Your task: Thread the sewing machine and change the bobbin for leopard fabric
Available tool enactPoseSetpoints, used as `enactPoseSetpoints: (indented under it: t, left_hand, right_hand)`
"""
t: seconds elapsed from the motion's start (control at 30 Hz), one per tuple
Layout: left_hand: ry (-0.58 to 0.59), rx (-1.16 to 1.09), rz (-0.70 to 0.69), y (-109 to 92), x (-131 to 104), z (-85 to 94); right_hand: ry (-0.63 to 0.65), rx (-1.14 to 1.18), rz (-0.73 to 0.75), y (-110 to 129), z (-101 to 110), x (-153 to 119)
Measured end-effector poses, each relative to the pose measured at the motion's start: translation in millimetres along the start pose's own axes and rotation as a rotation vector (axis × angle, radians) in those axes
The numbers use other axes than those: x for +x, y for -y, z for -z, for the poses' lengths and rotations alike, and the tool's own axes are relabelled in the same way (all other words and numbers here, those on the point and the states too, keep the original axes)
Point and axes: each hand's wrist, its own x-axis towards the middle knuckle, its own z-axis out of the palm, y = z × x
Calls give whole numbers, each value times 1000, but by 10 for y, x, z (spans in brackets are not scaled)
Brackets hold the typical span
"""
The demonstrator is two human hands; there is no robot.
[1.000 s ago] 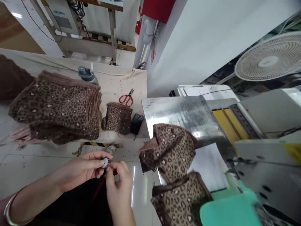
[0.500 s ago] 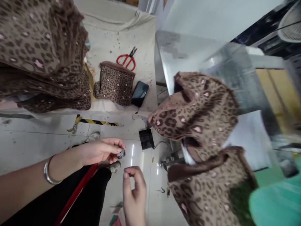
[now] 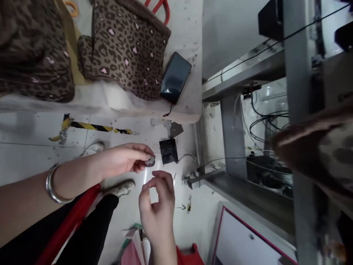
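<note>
My left hand is closed in a pinch around a small round metal bobbin, held over the floor with its flat face partly showing. Just below and to the right is my right hand, thumb and forefinger curled together in a ring. Whatever its fingertips may hold is too fine to make out. The two hands are apart. Above them, a folded leopard-print cloth lies on the covered table beside a dark phone.
Red-handled scissors show at the top edge. More leopard-print fabric is piled at left. A black pedal with a cable lies on the floor. Grey metal framing stands to the right, with black cables beneath, and blurred fabric hangs beside it.
The view has shifted lower and nearer, so the leopard-print pieces at right have mostly left it and the framing beneath shows. Both hands keep their grips, the right slightly nearer the left.
</note>
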Motion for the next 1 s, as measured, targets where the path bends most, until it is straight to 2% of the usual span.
enactPoseSetpoints:
  t: [0.1, 0.2, 0.3, 0.47, 0.6, 0.8, 0.87, 0.93, 1.0]
  left_hand:
    - [-11, -24, 53, 12, 119, -26]
    - [9, 9, 42, -4, 208, -74]
    - [8, 56, 41, -42, 255, -124]
    - [5, 143, 31, -119, 272, -203]
    - [-6, 154, 4, -161, 296, -237]
    - [-16, 147, -11, -179, 395, -238]
    - [-23, 145, -12, -184, 427, -243]
    - [-21, 148, -7, -192, 449, -252]
    - [-18, 147, 2, -200, 458, -260]
  right_hand:
    - [31, -2, -19, -85, -8, -63]
    - [-152, -48, -27, -149, -40, -24]
    - [-339, -150, 36, -194, -55, 110]
    - [-417, -240, 203, -253, -11, 340]
    - [-378, -232, 217, -286, 68, 387]
    - [-134, -208, 169, -275, 197, 368]
    - [-88, -164, 153, -264, 203, 342]
    - [-129, -142, 121, -268, 185, 315]
    - [-237, -162, 84, -289, 153, 307]
